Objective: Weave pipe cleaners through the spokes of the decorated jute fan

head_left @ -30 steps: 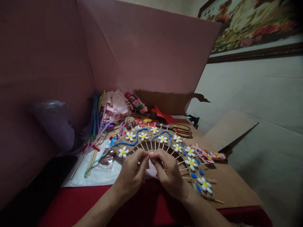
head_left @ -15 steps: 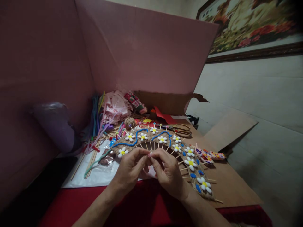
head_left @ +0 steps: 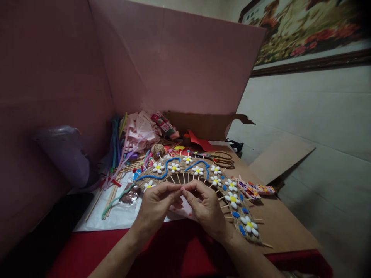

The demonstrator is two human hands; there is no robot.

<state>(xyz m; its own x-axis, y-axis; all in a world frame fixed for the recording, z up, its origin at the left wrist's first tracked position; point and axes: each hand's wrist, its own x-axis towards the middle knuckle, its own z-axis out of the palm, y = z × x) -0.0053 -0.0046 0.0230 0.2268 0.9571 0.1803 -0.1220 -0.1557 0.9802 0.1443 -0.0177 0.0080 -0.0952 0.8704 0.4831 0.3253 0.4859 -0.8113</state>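
Observation:
My left hand [head_left: 156,204] and my right hand [head_left: 204,204] meet at the fingertips, both closed in a pinch on a small pinkish bit [head_left: 182,188]. Just below the fingers shows a piece of pale pink cloth [head_left: 185,208] with red spots; it looks joined to the pinched bit, though the fingers hide the join. Behind both hands lies an arch wrapped in brown twine [head_left: 181,173], with thin sticks along its edges. White flowers with yellow centres [head_left: 233,199], blue ovals [head_left: 242,230] and a wavy blue strip [head_left: 153,177] decorate it.
Scissors [head_left: 222,158] and a twine ball [head_left: 158,150] lie behind the arch. To the left are wooden sticks [head_left: 111,197], pipe cleaners [head_left: 115,143] and crumpled pink cloth [head_left: 143,129]. Patterned fabric [head_left: 255,189] rests on cardboard [head_left: 290,227] at right. Pink panels [head_left: 179,61] stand behind.
Both hands keep their pinch with only slight finger movement. More of the spotted pink cloth shows beneath them. The view has shifted slightly.

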